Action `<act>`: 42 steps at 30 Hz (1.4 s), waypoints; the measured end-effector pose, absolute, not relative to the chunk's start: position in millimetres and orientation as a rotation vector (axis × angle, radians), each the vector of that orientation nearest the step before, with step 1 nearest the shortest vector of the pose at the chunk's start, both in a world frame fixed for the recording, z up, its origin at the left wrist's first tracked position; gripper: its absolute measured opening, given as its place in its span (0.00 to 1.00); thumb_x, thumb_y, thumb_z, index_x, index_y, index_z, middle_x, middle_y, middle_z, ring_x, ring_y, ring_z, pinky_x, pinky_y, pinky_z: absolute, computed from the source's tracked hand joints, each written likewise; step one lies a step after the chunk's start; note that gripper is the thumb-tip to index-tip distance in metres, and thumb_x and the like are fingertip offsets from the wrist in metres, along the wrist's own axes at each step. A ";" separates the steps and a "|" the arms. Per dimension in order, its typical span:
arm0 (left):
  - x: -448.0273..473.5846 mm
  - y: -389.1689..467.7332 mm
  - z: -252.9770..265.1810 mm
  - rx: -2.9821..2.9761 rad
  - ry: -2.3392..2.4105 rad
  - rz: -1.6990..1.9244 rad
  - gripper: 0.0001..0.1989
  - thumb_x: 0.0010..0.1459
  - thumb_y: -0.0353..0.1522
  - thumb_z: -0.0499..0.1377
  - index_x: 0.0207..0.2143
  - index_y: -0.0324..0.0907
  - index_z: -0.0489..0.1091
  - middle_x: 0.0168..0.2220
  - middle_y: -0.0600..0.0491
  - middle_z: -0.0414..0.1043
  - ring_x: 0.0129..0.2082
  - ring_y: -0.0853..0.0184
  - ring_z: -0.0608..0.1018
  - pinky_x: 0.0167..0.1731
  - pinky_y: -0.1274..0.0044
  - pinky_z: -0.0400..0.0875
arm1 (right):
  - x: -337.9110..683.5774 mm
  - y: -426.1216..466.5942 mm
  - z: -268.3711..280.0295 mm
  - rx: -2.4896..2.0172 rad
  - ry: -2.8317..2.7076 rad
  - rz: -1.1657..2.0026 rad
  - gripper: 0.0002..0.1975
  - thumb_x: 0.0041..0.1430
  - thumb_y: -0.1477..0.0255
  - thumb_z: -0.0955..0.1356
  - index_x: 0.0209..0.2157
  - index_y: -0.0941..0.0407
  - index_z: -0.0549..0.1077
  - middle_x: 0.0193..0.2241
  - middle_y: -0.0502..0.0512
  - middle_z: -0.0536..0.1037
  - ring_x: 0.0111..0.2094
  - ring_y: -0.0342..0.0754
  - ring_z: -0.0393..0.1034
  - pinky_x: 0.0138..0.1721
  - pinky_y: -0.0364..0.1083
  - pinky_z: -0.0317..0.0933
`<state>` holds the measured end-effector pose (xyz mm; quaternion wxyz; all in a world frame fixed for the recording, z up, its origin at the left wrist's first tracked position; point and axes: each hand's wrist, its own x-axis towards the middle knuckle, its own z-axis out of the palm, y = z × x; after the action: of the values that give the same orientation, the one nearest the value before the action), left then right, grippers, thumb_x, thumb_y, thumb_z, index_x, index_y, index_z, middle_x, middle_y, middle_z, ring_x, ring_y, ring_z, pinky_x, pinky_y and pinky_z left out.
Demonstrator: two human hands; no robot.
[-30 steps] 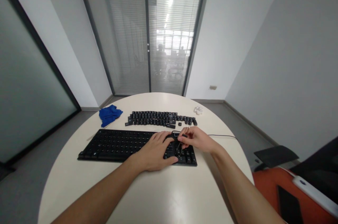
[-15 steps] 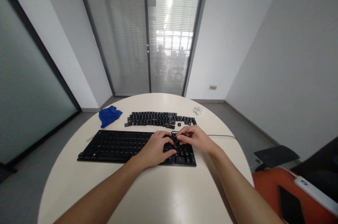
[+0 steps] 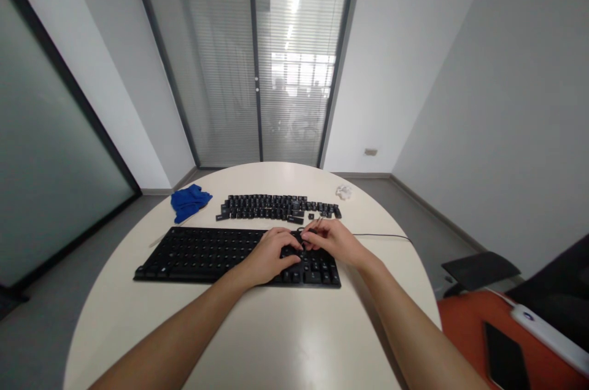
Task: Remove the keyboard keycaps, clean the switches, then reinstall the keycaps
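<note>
We have the keyboard [image 3: 197,258] flat on the desk [image 3: 276,338], its long axis running left to right, across the line of our forearms. Left hand [image 3: 265,260]: palm down over the right-of-centre part of the keyboard, fingers spread, thumb well apart from the forefinger, no object seen in its grasp. Right hand [image 3: 335,241]: over the upper right part, thumb and forefinger drawn close in a narrow pinch; whether anything sits between them we cannot tell, as the fingers hide it. Key relation: the fingertips of both hands nearly meet over the keyboard's right portion, so most of its length stretches to the left, with the left hand nearer to that stretch and the right hand nearer to the right end. Caps are seated near that end; much of the left stretch looks stripped. Loose keycaps [image 3: 257,207] lie in rows just beyond the far edge, roughly parallel to it; one single cap [image 3: 311,216] sits apart, just past the right hand's fingers. Blue cloth [image 3: 189,202] at far left.
</note>
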<state>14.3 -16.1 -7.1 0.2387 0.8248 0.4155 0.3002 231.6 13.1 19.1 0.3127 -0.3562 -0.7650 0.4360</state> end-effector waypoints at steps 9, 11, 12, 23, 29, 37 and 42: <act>17.6 -23.4 -1.3 2.328 1.220 0.866 0.14 0.54 0.29 0.68 0.43 0.44 0.72 0.41 0.52 0.76 0.46 0.60 0.75 0.51 0.67 0.68 | 235.3 19.1 14.5 -0.997 -2.053 1.082 0.23 0.59 0.51 0.68 0.30 0.58 0.77 0.24 0.53 0.79 0.25 0.46 0.73 0.28 0.43 0.67; 17.8 -26.1 2.8 2.416 1.205 0.838 0.12 0.56 0.30 0.67 0.43 0.45 0.73 0.43 0.52 0.76 0.47 0.60 0.74 0.51 0.67 0.67 | 235.9 19.7 13.5 -1.022 -2.032 1.102 0.23 0.59 0.51 0.69 0.29 0.58 0.76 0.24 0.53 0.79 0.24 0.46 0.73 0.28 0.43 0.67; 18.0 -27.1 4.6 2.456 1.190 0.822 0.11 0.57 0.30 0.66 0.44 0.46 0.74 0.44 0.52 0.76 0.48 0.60 0.74 0.52 0.67 0.67 | 236.2 19.8 13.0 -1.038 -2.018 1.116 0.23 0.58 0.50 0.69 0.29 0.58 0.76 0.23 0.52 0.78 0.24 0.45 0.73 0.27 0.43 0.67; 21.2 -28.2 4.3 2.538 1.150 0.795 0.07 0.61 0.31 0.63 0.42 0.49 0.78 0.48 0.56 0.78 0.49 0.61 0.76 0.52 0.67 0.68 | 239.3 21.6 10.8 -1.032 -2.011 1.170 0.23 0.59 0.51 0.68 0.28 0.58 0.76 0.22 0.52 0.78 0.24 0.46 0.74 0.29 0.43 0.68; 25.6 -31.9 13.2 2.470 1.167 1.025 0.06 0.62 0.31 0.63 0.42 0.46 0.76 0.44 0.53 0.77 0.46 0.62 0.76 0.49 0.70 0.70 | 245.3 26.0 13.7 -1.097 -1.953 1.101 0.24 0.60 0.50 0.67 0.27 0.58 0.73 0.22 0.54 0.78 0.24 0.47 0.74 0.28 0.44 0.66; 40.8 -8.6 19.0 2.332 1.460 1.006 0.08 0.59 0.30 0.64 0.42 0.46 0.76 0.38 0.54 0.77 0.42 0.62 0.77 0.45 0.71 0.71 | 274.2 34.3 29.7 -1.277 -1.521 0.553 0.25 0.63 0.48 0.62 0.31 0.57 0.71 0.21 0.52 0.76 0.22 0.47 0.71 0.29 0.44 0.62; 72.5 17.6 24.4 2.371 1.541 0.886 0.08 0.58 0.32 0.64 0.42 0.48 0.77 0.36 0.54 0.76 0.40 0.62 0.78 0.43 0.73 0.71 | 281.9 33.8 31.9 -1.317 -1.396 0.409 0.25 0.64 0.48 0.62 0.29 0.56 0.71 0.20 0.52 0.75 0.22 0.48 0.71 0.29 0.45 0.61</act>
<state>72.5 17.6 24.4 0.0888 0.7970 0.5179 0.2979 281.9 33.8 31.9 0.5561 -0.5579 -0.5912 0.1731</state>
